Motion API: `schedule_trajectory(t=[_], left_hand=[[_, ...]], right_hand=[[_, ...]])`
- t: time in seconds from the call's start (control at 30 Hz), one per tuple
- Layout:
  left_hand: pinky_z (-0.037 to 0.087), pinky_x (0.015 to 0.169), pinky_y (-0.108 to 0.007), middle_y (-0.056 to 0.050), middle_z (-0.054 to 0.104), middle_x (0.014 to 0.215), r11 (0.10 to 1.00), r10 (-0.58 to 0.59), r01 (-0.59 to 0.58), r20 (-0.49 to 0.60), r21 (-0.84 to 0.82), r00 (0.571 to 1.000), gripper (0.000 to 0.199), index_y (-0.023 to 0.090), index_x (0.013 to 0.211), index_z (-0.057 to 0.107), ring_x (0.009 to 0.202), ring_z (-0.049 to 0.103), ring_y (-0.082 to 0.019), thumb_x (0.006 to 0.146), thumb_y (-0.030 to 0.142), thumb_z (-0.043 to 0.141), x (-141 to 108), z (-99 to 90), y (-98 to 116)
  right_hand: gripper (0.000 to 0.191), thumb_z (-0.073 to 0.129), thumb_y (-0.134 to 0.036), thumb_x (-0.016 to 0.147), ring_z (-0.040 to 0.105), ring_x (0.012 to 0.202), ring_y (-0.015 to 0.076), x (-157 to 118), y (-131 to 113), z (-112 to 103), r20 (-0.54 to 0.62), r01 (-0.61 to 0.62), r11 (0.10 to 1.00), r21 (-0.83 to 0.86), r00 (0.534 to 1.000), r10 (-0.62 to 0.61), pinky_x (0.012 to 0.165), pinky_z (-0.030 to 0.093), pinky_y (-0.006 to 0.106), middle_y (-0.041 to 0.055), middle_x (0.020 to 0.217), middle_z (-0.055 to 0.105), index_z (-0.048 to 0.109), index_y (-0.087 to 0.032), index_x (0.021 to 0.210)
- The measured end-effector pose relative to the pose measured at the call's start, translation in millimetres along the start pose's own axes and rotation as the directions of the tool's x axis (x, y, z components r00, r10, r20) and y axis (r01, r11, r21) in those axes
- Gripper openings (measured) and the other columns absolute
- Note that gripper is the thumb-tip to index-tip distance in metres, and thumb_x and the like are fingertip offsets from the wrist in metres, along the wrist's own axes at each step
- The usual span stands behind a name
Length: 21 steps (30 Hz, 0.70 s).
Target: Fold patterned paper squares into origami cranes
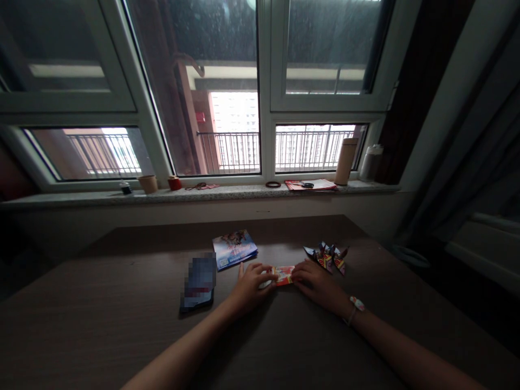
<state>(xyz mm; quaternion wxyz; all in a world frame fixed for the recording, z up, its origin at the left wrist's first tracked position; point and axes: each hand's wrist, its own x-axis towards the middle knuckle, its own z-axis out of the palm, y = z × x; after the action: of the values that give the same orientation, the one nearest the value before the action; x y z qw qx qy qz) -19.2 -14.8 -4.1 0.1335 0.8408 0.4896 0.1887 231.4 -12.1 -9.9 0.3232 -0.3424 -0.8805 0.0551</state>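
Observation:
A small red, yellow and white piece of paper (284, 274) lies on the table between my two hands. My left hand (252, 284) holds its left end, fingers bent and fingertips on the paper. On the right end, the fingers of my right hand (319, 283) are curled over the edge; a bracelet (356, 304) is on that wrist. Just beyond my right hand are several pointed, folded paper pieces (331, 257). A stack of printed blue and pink paper sheets (234, 249) lies past my left hand. Left of it rests a smartphone (199, 283), its screen blurred out.
The dark wooden table (101, 314) reaches toward the windowsill (239, 192). On the sill are a paper cup (148, 184), a small red container (174, 183), a dark ring (273, 184), scissors (307, 185) on red papers, a tan flask (346, 161) and a translucent bottle (371, 162).

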Motion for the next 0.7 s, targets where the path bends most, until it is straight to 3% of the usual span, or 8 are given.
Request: schedule_trajectory(t=[0.13, 0.27, 0.4, 0.53, 0.7], left_hand=[[0.006, 0.113, -0.068, 0.000, 0.058, 0.136, 1.000, 0.006, -0.006, 0.012, 0.003, 1.000, 0.029, 0.040, 0.116, 0.067, 0.131, 0.040, -0.032, 0.088, 0.039, 0.062, -1.7, -2.5, 2.7], [0.009, 0.112, -0.069, 0.000, 0.059, 0.135, 1.000, -0.003, 0.003, 0.020, -0.016, 1.000, 0.027, 0.039, 0.112, 0.069, 0.131, 0.039, -0.034, 0.085, 0.039, 0.065, -2.1, -6.9, 6.9], [0.012, 0.114, -0.065, 0.000, 0.060, 0.133, 1.000, 0.008, -0.008, 0.018, -0.028, 1.000, 0.027, 0.038, 0.108, 0.071, 0.130, 0.040, -0.033, 0.082, 0.040, 0.068, -1.5, -8.5, 8.4], [0.008, 0.114, -0.067, 0.001, 0.062, 0.130, 0.999, -0.012, 0.012, 0.016, -0.048, 1.000, 0.026, 0.037, 0.106, 0.071, 0.131, 0.040, -0.033, 0.081, 0.037, 0.069, -1.2, -7.5, 8.9], [0.005, 0.112, -0.070, 0.001, 0.062, 0.129, 0.999, -0.013, 0.013, 0.014, -0.051, 1.000, 0.026, 0.038, 0.107, 0.070, 0.131, 0.040, -0.033, 0.080, 0.037, 0.070, -1.7, -7.4, 9.6]], right_hand=[[0.016, 0.054, -0.023, 0.093, 0.061, 0.100, 0.0198, -0.1, 1.2, 0.1, -0.006, -0.029, 0.997, 0.073, 1.000, 0.029, 0.096, 0.046, 0.038, 0.0061, 0.102, 0.068, 0.068, -0.023, 0.101], [0.019, 0.056, -0.026, 0.092, 0.061, 0.100, 0.0204, 0.7, -1.9, -0.2, -0.037, -0.168, 0.976, 0.138, 0.984, 0.174, 0.092, 0.048, 0.036, 0.0064, 0.104, 0.066, 0.061, -0.021, 0.110], [0.014, 0.058, -0.030, 0.090, 0.061, 0.094, 0.0204, 4.2, -7.5, 1.9, -0.073, -0.280, 0.945, 0.170, 0.953, 0.295, 0.086, 0.050, 0.034, 0.0052, 0.099, 0.065, 0.058, -0.020, 0.101], [0.006, 0.056, -0.025, 0.092, 0.061, 0.089, 0.0198, 8.8, -14.6, 2.2, -0.067, -0.243, 0.963, 0.115, 0.965, 0.252, 0.083, 0.050, 0.034, 0.0046, 0.093, 0.065, 0.060, -0.020, 0.091], [0.015, 0.056, -0.020, 0.092, 0.060, 0.100, 0.0205, 9.3, -18.0, 4.8, -0.079, -0.145, 0.989, 0.031, 0.986, 0.147, 0.091, 0.049, 0.035, 0.0069, 0.108, 0.064, 0.065, -0.021, 0.104]])
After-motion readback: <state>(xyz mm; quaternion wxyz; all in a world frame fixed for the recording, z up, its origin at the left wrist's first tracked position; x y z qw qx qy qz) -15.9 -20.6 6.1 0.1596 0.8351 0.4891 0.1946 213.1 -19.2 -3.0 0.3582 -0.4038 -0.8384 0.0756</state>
